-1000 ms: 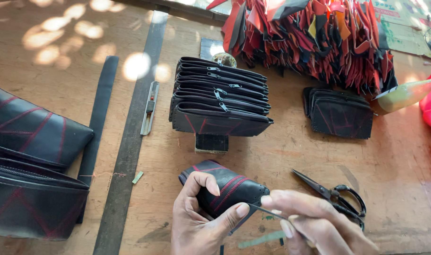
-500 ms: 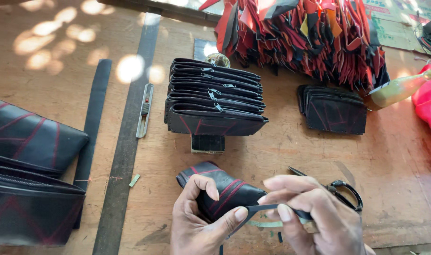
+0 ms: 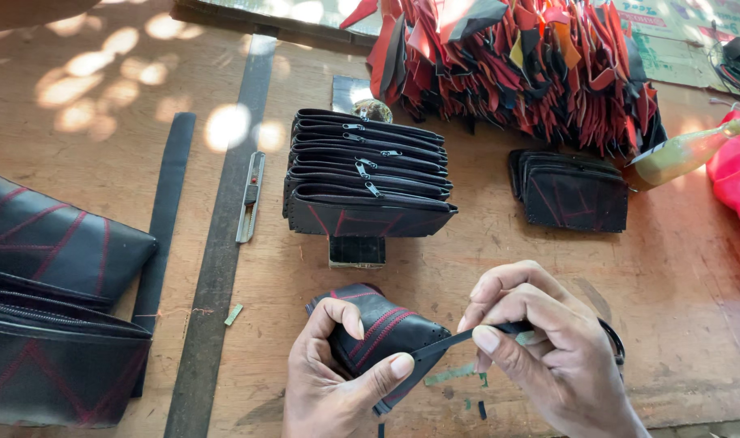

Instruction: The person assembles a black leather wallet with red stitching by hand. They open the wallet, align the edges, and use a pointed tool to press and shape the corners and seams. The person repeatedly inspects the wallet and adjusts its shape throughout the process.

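1. Centrally, a small black leather pouch with red stitched lines [image 3: 382, 332] is held just above the near edge of the brown wooden table [image 3: 508, 243], low in the middle of the view.
2. The pouch is gripped by the left hand [image 3: 337, 381], whose fingers are curled over its near side while the thumb is pressed against its lower corner.
3. A thin black strap [image 3: 467, 337] sticking out from the pouch's right end is pinched between the thumb and forefinger of the right hand [image 3: 540, 349].
4. Black-handled scissors [image 3: 613, 341] are mostly hidden behind the right hand, lying on the table.
5. A few small scraps of green and black trimmings [image 3: 459, 377] are seen on the table under the hands.
6. Beyond the hands, a stack of black zipped pouches [image 3: 366, 174] is laid on the table, with a smaller pile of flat black pieces [image 3: 573, 191] to its right.
7. Behind these, a heap of red and black leather offcuts [image 3: 516, 69] is spread.
8. To the left, a grey utility knife [image 3: 250, 197] is placed beside a long dark metal ruler [image 3: 220, 235], and large black bags with red stitching [image 3: 49, 300] are lying at the left edge.
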